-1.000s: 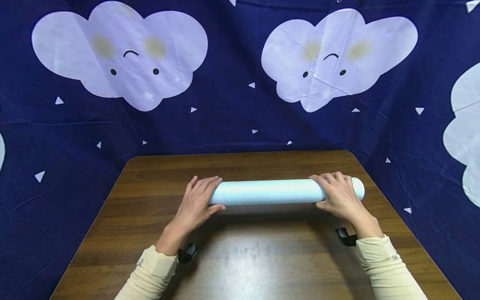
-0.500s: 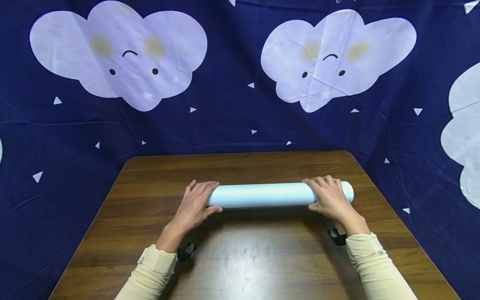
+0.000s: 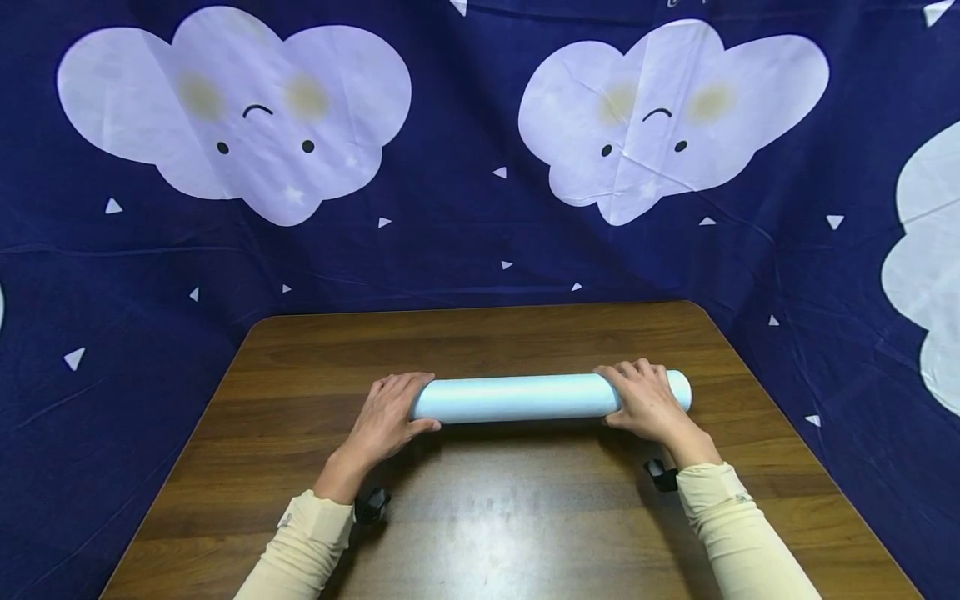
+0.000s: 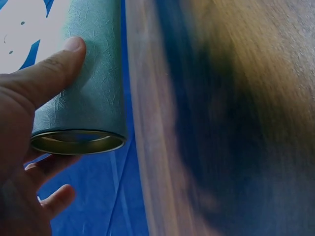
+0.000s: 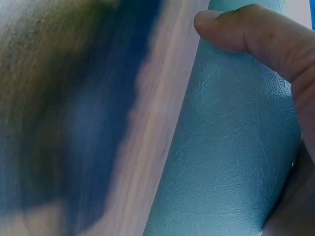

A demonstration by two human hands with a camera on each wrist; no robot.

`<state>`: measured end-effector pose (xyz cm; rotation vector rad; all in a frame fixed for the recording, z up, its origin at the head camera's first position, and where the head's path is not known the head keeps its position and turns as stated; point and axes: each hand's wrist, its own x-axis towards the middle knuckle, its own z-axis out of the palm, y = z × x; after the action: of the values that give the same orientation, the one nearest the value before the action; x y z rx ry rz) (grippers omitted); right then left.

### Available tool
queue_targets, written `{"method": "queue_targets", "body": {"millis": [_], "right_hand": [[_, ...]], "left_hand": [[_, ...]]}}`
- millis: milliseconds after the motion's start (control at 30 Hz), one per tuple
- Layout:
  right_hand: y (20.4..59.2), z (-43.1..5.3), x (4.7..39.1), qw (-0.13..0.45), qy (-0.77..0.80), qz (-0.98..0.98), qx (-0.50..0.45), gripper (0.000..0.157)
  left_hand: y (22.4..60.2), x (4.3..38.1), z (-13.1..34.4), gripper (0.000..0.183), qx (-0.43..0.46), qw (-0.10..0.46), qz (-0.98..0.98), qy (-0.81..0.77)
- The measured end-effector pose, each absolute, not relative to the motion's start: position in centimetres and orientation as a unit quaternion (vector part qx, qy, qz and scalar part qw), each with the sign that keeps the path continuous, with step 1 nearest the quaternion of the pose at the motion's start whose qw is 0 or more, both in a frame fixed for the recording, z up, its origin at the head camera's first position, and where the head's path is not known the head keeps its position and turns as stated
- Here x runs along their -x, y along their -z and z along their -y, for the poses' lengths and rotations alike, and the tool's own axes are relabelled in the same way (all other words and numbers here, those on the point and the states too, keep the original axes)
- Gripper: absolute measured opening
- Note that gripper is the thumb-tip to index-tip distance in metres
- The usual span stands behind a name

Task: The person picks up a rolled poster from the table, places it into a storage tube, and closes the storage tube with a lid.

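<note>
Tube [image 3: 525,397] drawn nearer, wooden table [image 3: 480,517], cloud backdrop [image 3: 465,208]

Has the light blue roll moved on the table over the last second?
Yes. The light blue roll, held by the left hand and right hand, has shifted left and nearer the person, away from the table far edge.

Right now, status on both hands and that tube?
Left hand grips the light blue tube at its open end; right hand grips near the other end. Tube lies crosswise over the wooden table. Nothing in the way.
</note>
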<state>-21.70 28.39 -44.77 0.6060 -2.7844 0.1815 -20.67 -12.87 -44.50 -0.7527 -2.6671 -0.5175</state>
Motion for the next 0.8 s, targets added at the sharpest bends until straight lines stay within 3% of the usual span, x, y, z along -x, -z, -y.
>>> {"method": "queue_targets", "body": {"millis": [567,800], "right_hand": [[46.3,-27.5,22.4,0.108,-0.054,0.971,-0.204,0.075],[46.7,-27.1,22.6,0.120,-0.055,0.969,-0.208,0.075]], "left_hand": [[46.2,21.5,13.6,0.074,0.250,0.110,0.943,0.193],[46.9,21.8,13.9,0.072,0.242,0.094,0.945,0.200]]}}
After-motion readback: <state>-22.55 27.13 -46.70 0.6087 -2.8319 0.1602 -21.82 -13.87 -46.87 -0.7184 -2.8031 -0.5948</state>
